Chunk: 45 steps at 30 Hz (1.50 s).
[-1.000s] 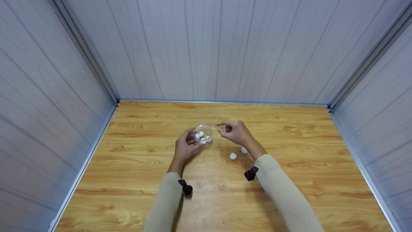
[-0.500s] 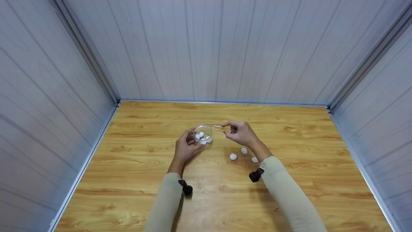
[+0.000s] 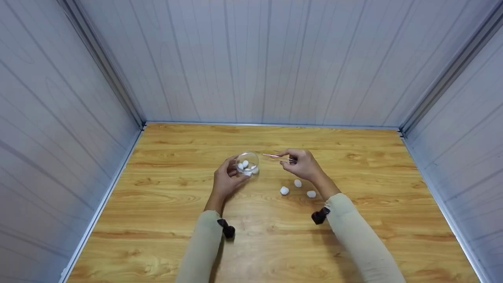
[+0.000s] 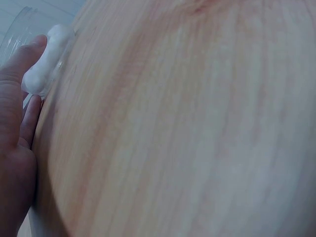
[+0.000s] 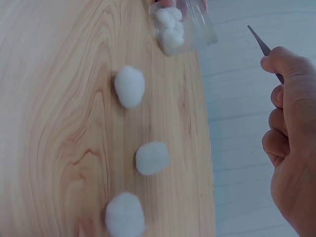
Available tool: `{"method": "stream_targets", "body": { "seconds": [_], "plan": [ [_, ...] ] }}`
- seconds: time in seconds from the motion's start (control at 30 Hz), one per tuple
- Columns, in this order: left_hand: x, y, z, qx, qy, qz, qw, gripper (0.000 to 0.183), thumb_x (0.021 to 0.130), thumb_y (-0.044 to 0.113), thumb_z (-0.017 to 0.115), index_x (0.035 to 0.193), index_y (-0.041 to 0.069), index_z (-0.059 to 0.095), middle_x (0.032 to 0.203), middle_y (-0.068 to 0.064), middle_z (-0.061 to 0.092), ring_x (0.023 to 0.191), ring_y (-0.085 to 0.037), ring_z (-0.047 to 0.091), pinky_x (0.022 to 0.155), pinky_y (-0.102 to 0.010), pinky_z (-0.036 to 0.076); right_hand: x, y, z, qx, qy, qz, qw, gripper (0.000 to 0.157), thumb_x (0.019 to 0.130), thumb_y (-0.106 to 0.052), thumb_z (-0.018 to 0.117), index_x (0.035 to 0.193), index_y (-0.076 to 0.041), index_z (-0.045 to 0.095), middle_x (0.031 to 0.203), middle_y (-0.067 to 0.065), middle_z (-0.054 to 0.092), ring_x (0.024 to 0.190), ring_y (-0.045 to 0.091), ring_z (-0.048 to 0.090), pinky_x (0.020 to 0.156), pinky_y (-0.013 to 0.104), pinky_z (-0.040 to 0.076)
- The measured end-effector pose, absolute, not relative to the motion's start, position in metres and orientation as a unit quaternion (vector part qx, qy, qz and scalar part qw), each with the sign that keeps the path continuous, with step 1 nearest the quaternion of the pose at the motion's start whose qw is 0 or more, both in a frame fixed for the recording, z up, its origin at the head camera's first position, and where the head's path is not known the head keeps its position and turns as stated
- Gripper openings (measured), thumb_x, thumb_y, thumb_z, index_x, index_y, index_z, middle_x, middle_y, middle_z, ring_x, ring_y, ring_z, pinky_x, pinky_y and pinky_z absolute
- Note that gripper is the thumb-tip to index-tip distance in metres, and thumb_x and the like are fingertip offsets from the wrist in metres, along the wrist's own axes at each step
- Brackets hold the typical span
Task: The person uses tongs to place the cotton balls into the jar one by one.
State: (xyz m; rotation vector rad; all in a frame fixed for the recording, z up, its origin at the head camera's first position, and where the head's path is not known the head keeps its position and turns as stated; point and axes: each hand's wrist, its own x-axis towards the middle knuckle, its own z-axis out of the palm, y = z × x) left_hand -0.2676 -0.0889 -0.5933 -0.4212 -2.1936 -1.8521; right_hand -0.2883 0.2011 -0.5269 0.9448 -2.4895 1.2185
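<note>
My left hand [image 3: 226, 181] grips a clear plastic jar [image 3: 253, 156], its thumb and fingers round the near left side. Several white cotton balls [image 5: 173, 38] lie at the jar's bottom; the left wrist view shows the thumb against the wall beside them. Right of the jar, my right hand [image 3: 303, 164] pinches metal tweezers [image 3: 273, 156], whose tips point left toward the jar's rim. Those tips are apart from the jar and hold nothing. In the right wrist view, the tweezers [image 5: 257, 39] stick out past the thumb.
Three loose cotton balls lie on the wooden table [image 3: 165, 220] below the right hand: one nearest the jar [image 3: 284, 190], a second [image 3: 298, 183], and a third [image 3: 311, 194]. Pale panel walls [image 3: 251, 63] stand at the back and both sides.
My right hand has drawn back to the right with the tweezers, away from above the jar. The third loose cotton ball has come into sight from under the arm. The left hand stays put.
</note>
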Motion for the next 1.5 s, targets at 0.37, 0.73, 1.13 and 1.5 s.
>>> {"method": "stream_targets", "body": {
  "seconds": [0.37,0.73,1.13,1.5],
  "plan": [
    [-0.273,-0.088,-0.602,-0.137,-0.746,-0.642,0.110,0.073,0.064,0.003,0.082,0.129,0.001,0.048,0.116,-0.025,0.054,0.102,-0.038,0.055,0.084,-0.047,0.049,-0.283,0.225,-0.530,0.293,-0.854,0.417,0.100,0.018,0.086,-0.022,0.062,0.103,-0.022,0.068,0.049,-0.004,0.040,0.042,0.012,0.029,0.038,0.025,0.029],
    [-0.280,-0.089,-0.618,-0.110,-0.777,-0.610,0.109,0.076,0.064,0.015,0.084,0.131,0.017,0.049,0.117,-0.011,0.057,0.102,-0.020,0.057,0.083,-0.030,0.051,-0.279,0.246,-0.529,0.297,-0.853,0.414,0.109,0.017,0.085,-0.022,0.064,0.102,-0.022,0.068,0.050,-0.004,0.041,0.042,0.010,0.029,0.038,0.025,0.028],
    [-0.273,-0.088,-0.603,-0.136,-0.758,-0.627,0.119,0.073,0.065,0.003,0.081,0.129,0.004,0.048,0.115,-0.021,0.054,0.100,-0.032,0.057,0.083,-0.038,0.051,-0.267,0.258,-0.534,0.304,-0.862,0.391,0.109,0.017,0.085,-0.023,0.064,0.101,-0.019,0.069,0.051,-0.008,0.043,0.042,0.009,0.030,0.037,0.024,0.030],
    [-0.282,-0.089,-0.618,-0.112,-0.773,-0.613,0.115,0.076,0.063,0.013,0.084,0.131,0.014,0.049,0.117,-0.014,0.056,0.101,-0.022,0.057,0.083,-0.030,0.051,-0.257,0.265,-0.546,0.330,-0.856,0.385,0.096,0.017,0.085,-0.020,0.063,0.102,-0.016,0.068,0.052,-0.009,0.044,0.043,0.006,0.029,0.038,0.023,0.029]
  ]
}}
